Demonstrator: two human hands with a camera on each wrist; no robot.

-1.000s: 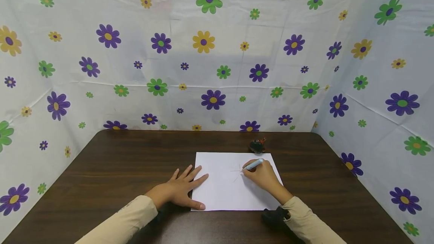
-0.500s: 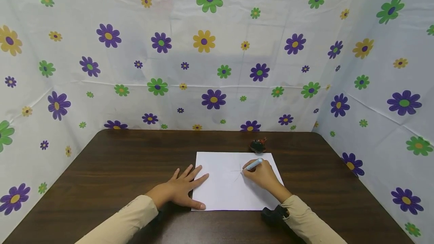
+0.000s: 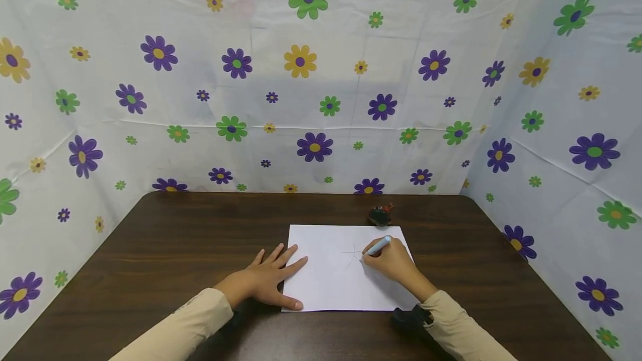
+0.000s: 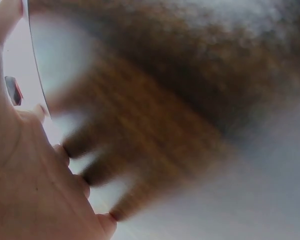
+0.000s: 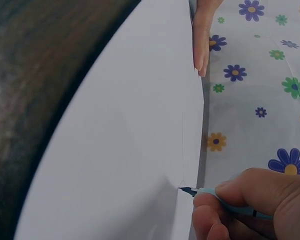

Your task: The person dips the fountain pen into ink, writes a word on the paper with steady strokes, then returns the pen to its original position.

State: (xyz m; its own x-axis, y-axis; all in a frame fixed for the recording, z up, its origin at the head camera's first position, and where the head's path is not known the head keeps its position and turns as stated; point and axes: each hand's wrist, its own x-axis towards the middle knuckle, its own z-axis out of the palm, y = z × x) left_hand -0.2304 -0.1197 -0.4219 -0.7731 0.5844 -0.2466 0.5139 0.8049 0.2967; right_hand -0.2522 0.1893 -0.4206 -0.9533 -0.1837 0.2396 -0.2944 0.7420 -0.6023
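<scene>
White cloth backdrop (image 3: 200, 32) behind surface, printed with purple, green and yellow daisies (image 3: 314, 147), large and small mixed. Long horizontal crease (image 3: 346, 127) across lower part. Cloth side panels, left (image 3: 37, 255) and right (image 3: 551, 194), flanking surface; right one bluer in tone, diagonal fold running down it. Surface (image 3: 225, 213) dark brown, wood-grained, far corners rounded, far edge close to backdrop. Light soft, dull sheen on near part of surface.

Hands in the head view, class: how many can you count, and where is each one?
2: the left hand lies spread across the left edge of the white paper; the right hand holds a light-blue pen over the paper's right half.
</scene>
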